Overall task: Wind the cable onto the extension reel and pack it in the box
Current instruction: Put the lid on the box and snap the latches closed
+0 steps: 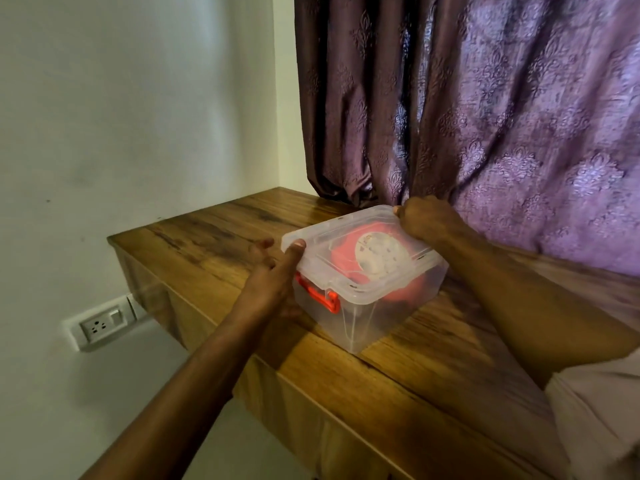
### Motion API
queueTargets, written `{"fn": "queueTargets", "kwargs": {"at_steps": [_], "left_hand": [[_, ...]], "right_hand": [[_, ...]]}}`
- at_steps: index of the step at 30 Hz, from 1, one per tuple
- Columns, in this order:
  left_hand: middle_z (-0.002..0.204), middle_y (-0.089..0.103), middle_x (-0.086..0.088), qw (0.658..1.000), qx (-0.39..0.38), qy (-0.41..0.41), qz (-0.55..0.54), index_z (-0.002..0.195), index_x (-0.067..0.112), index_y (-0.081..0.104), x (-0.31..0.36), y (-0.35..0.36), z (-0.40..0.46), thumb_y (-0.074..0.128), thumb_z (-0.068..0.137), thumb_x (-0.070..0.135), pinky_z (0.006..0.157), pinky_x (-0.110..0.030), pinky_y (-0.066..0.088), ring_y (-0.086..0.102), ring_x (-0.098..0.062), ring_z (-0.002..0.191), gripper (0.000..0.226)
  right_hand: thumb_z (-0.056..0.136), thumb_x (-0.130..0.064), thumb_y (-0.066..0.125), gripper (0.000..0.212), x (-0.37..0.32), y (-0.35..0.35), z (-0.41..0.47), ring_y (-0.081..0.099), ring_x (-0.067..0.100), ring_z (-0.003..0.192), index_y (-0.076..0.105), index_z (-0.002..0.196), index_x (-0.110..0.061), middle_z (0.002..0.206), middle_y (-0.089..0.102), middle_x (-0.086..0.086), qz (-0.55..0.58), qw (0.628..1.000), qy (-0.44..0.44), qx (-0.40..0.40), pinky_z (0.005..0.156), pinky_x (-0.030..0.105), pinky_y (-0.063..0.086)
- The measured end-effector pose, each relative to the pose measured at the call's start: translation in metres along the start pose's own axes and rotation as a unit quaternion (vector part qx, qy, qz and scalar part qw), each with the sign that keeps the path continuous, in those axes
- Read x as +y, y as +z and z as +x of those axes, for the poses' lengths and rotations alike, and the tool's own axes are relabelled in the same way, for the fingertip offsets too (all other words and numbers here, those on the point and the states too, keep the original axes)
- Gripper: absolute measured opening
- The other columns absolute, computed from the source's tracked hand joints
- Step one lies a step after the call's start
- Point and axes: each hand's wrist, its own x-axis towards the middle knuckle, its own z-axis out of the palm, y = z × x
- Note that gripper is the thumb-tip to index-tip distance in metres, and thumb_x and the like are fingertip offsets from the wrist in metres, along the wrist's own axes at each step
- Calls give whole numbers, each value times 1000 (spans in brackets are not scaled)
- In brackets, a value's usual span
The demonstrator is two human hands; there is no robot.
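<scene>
Nearest to us, a pale sleeve (602, 420) shows at the lower right, and two bare forearms reach out over the wooden counter (398, 386). The left hand (273, 278) is at the near-left side of the box (360, 306), just above the red latch (318, 295). Its thumb lies flat on the corner of the lid (349, 244), while the other fingers (263, 244) spread loosely past the left side of the box, gripping nothing that I can see.

The box itself sits on the counter, clear plastic, with the lid lying on top. Through it the extension reel (377, 258) shows plainly, red body with a pale round face pointing up, lying inside the box. The cable cannot be made out through the cloudy plastic.

Further back, the right hand (426, 220) is on the far-right edge of the lid, its fingers curled tight into a fist around the rim there.

Below the counter on the left, a white wall socket (104, 323) with a switch sits on the plain wall (138, 98). Behind it all, a purple patterned curtain (485, 98) hangs down to the back of the counter.
</scene>
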Motion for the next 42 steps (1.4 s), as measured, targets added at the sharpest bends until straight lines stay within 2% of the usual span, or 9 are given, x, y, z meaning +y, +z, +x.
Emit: {"fn": "queueTargets", "kwargs": {"at_steps": [4,11,14,19,22,27,30,34,42], "left_hand": [[117,61,-20,987,-78,-137,-41,134,19,44,12,-11,4,63,81,61,69,-44,62,69,-32,94,70],[103,63,-19,978,-87,-147,-121,119,7,57,13,-9,3,67,84,47,63,-41,63,65,-24,79,54],[71,63,-12,993,-37,-68,-92,104,5,60,17,-9,1,66,89,37,49,-29,58,60,-16,53,36],[96,69,6,980,49,122,148,132,27,42,8,-8,-14,58,86,59,62,-26,60,72,-13,76,59],[105,63,21,883,79,335,320,137,35,41,-13,-9,-21,37,91,68,69,-19,56,66,-2,88,57],[89,53,-7,724,180,488,453,112,17,64,-18,-13,8,21,102,48,62,-35,45,42,-14,82,54],[89,54,-8,729,118,556,381,93,16,62,-8,0,22,25,101,42,74,-33,36,46,-18,87,46],[72,51,-8,733,40,597,323,83,14,49,-1,13,33,21,101,41,65,-24,29,40,-14,71,42],[64,54,-13,728,0,609,316,75,10,51,7,14,41,34,89,23,54,-38,40,45,-22,60,26]], "right_hand": [[101,-37,36,46,0,0,-1,56,44,115,59,124,-4,129,57,27,1,1000,3,3,96,46,46],[100,-33,37,44,-1,-1,-1,57,41,115,59,124,-3,130,58,25,-5,1000,4,-4,96,45,46],[100,-32,35,43,-1,-2,-1,57,41,116,58,124,-4,131,58,23,-2,1000,-1,-7,96,45,46],[100,-31,33,44,0,0,0,57,40,115,58,125,-6,131,58,22,-5,1000,-6,-15,96,46,46],[99,-33,36,44,1,2,2,58,40,115,60,123,-5,130,59,23,-11,1000,-8,-6,96,46,46],[98,-33,38,43,0,2,4,58,40,114,60,123,-5,129,59,23,-12,1000,-1,-4,96,45,47],[98,-32,39,42,0,3,4,57,41,115,59,124,-6,130,57,24,-8,1000,2,-3,97,46,46],[98,-35,37,43,0,6,6,55,44,116,57,124,-7,131,55,25,8,1000,1,-6,98,47,46],[99,-37,35,46,1,6,8,54,44,117,57,125,-7,132,55,26,26,1000,2,-12,100,48,45]]}}
